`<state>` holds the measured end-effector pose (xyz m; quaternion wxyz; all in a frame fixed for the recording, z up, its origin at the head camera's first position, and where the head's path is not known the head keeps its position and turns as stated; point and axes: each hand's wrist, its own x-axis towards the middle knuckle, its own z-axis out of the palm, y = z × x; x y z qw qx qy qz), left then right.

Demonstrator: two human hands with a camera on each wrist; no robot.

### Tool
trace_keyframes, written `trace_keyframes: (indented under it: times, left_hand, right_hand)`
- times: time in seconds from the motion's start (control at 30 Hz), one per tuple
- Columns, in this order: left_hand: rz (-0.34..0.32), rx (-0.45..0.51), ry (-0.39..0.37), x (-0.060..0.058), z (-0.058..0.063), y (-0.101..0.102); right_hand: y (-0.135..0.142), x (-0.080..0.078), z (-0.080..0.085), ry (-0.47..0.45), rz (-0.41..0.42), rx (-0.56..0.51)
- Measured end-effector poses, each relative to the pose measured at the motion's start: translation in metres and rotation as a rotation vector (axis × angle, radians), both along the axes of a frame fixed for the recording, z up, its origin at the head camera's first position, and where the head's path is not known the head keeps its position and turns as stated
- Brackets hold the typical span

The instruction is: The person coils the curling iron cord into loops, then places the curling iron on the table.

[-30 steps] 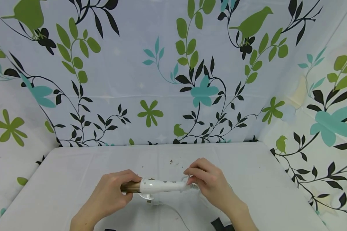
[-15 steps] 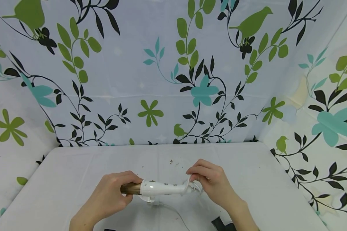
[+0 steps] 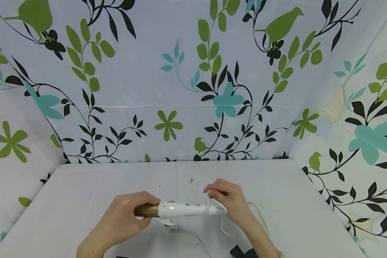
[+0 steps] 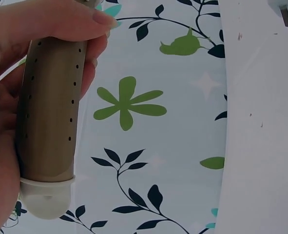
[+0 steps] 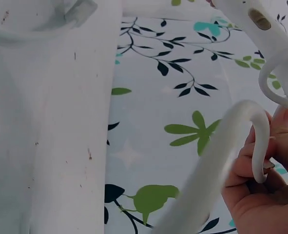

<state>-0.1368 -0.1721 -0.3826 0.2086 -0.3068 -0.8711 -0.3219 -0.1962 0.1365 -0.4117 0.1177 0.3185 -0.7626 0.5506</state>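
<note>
In the middle of the white table (image 3: 84, 190), the left hand (image 3: 124, 216) has its grip closed around the brown barrel of a curling iron (image 3: 185, 210), whose white handle points right. At the handle's right end, the right hand (image 3: 230, 200) has its grip pinching the white cord (image 3: 208, 205), which crosses over the handle there. A plug (image 3: 171, 226) lies just nearer than the iron, a black object (image 3: 244, 252) is at near right, and leaf-patterned cloth (image 3: 142, 75) hangs at the far side.
</note>
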Motion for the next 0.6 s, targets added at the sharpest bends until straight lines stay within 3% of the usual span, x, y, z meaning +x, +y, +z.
trace_keyframes:
  times: [0.1, 0.33, 0.6]
  left_hand:
    - [-0.014, 0.034, -0.004, 0.0, -0.001, 0.0]
    - [-0.031, 0.063, 0.029, -0.001, -0.001, -0.001]
    - [0.022, 0.055, 0.062, -0.003, -0.001, -0.002]
  right_hand:
    - [-0.004, 0.0, -0.004, -0.061, -0.017, 0.01]
    - [-0.016, 0.003, -0.009, -0.312, -0.036, 0.025]
    - [-0.025, 0.007, -0.016, -0.363, -0.153, 0.03]
